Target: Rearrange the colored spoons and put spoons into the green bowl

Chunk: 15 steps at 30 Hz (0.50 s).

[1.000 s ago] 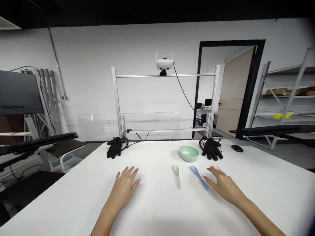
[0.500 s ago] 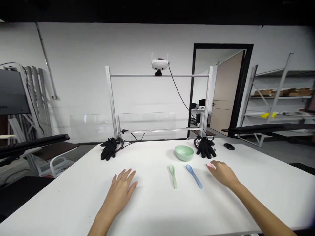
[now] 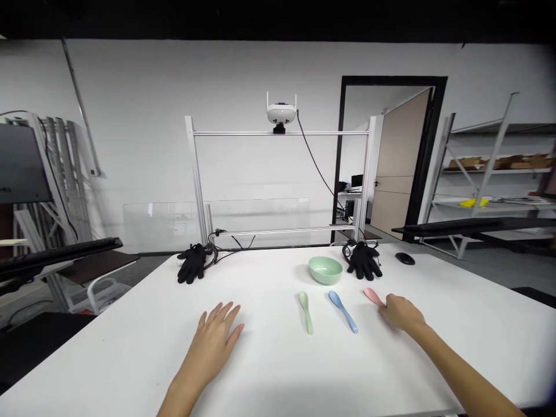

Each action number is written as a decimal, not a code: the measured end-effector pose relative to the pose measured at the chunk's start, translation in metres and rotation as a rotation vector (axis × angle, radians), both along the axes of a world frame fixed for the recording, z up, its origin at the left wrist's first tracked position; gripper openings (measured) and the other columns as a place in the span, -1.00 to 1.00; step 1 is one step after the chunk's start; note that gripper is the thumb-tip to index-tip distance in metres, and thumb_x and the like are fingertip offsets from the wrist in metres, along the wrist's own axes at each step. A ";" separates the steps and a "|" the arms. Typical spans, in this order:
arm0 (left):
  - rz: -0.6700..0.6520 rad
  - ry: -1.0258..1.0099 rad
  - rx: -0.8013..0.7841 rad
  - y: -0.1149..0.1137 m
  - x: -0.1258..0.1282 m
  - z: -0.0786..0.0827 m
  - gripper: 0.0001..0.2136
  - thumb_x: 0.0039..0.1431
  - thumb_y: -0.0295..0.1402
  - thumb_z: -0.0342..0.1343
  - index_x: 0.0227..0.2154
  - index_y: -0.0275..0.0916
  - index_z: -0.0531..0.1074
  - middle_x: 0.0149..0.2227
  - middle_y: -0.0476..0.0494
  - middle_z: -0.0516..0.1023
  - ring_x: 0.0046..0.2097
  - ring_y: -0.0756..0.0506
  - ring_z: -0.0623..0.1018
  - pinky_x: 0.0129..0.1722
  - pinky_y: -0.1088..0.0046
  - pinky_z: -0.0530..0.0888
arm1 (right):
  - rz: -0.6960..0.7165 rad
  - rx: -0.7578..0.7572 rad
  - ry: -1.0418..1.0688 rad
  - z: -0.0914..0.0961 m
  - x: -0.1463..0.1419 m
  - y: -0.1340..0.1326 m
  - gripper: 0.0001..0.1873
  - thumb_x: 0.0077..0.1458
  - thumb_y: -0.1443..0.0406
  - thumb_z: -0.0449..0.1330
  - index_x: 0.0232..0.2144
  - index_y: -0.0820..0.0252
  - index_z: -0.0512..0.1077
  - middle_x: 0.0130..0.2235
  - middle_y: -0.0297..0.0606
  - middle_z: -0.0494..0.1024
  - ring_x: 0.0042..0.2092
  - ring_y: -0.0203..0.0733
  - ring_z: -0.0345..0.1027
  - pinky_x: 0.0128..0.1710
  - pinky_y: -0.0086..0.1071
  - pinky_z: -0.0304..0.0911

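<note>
1. R hand [image 3: 403,314]: half curled, nothing held, just beside end of pink spoon [image 3: 373,296], spoon flat on table [image 3: 130,359].
2. L hand [image 3: 216,339]: open, flat on table, empty.
3. Between hands: green spoon [image 3: 305,311], blue spoon [image 3: 342,311]. Past R hand: bowl [image 3: 325,270], black glove [image 3: 364,260].

I'm looking into a lab-style workroom: an aluminium extrusion frame [image 3: 278,133] carrying a camera [image 3: 278,113] stands behind the white table [image 3: 130,359], with a monitor [image 3: 21,174] and keyboard [image 3: 56,250] to the left and metal shelving [image 3: 490,171] beyond.
</note>
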<state>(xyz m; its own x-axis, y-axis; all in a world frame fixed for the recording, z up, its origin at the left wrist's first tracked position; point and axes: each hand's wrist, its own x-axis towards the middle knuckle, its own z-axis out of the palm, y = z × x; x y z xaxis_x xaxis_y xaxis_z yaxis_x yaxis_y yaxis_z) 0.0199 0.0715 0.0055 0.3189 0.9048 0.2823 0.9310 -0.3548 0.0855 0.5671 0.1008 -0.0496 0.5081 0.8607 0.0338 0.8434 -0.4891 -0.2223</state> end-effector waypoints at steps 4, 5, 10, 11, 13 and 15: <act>-0.006 -0.022 0.008 0.001 -0.001 -0.002 -0.50 0.43 -0.09 -0.14 0.31 -0.12 0.34 0.36 -0.20 0.35 0.41 -0.34 0.23 0.35 -0.15 0.18 | 0.003 0.024 0.015 0.002 0.000 0.001 -0.58 0.27 0.07 -0.01 -0.42 0.21 0.46 -0.28 0.05 0.55 -0.21 0.07 0.49 -0.29 -0.19 0.29; -0.003 -0.023 0.005 0.001 -0.001 -0.002 -0.50 0.43 -0.09 -0.14 0.31 -0.12 0.34 0.36 -0.19 0.35 0.42 -0.34 0.23 0.35 -0.15 0.18 | 0.004 0.031 0.012 0.004 -0.002 0.001 -0.54 0.28 0.04 -0.03 -0.43 0.20 0.46 -0.29 0.05 0.55 -0.22 0.07 0.48 -0.29 -0.19 0.29; 0.002 -0.013 -0.014 0.000 0.000 -0.002 -0.49 0.44 -0.09 -0.16 0.32 -0.15 0.32 0.37 -0.21 0.33 0.42 -0.34 0.22 0.36 -0.15 0.15 | 0.045 0.058 -0.056 0.026 -0.016 0.004 -0.41 0.35 -0.01 -0.15 -0.42 0.21 0.48 -0.28 0.06 0.55 -0.20 0.08 0.48 -0.28 -0.21 0.27; 0.002 -0.014 -0.015 0.000 0.000 -0.002 -0.49 0.44 -0.09 -0.16 0.32 -0.16 0.32 0.37 -0.21 0.34 0.42 -0.34 0.22 0.36 -0.16 0.15 | 0.066 0.060 -0.073 0.034 -0.020 0.005 -0.43 0.35 0.03 -0.15 -0.41 0.22 0.49 -0.26 0.06 0.56 -0.20 0.07 0.48 -0.28 -0.21 0.26; 0.000 -0.017 -0.015 0.000 0.000 -0.002 -0.49 0.44 -0.10 -0.15 0.32 -0.16 0.32 0.37 -0.22 0.34 0.42 -0.34 0.23 0.35 -0.16 0.16 | 0.108 0.063 -0.095 0.050 -0.030 0.011 -0.51 0.34 0.12 -0.11 -0.38 0.23 0.51 -0.24 0.06 0.57 -0.19 0.06 0.49 -0.28 -0.24 0.24; -0.002 -0.023 -0.013 0.000 0.000 -0.002 -0.50 0.44 -0.10 -0.16 0.32 -0.15 0.33 0.37 -0.21 0.35 0.41 -0.34 0.23 0.35 -0.16 0.16 | 0.145 0.079 -0.106 0.067 -0.042 0.020 -0.59 0.31 0.18 -0.05 -0.33 0.24 0.53 -0.23 0.05 0.59 -0.18 0.06 0.49 -0.28 -0.26 0.22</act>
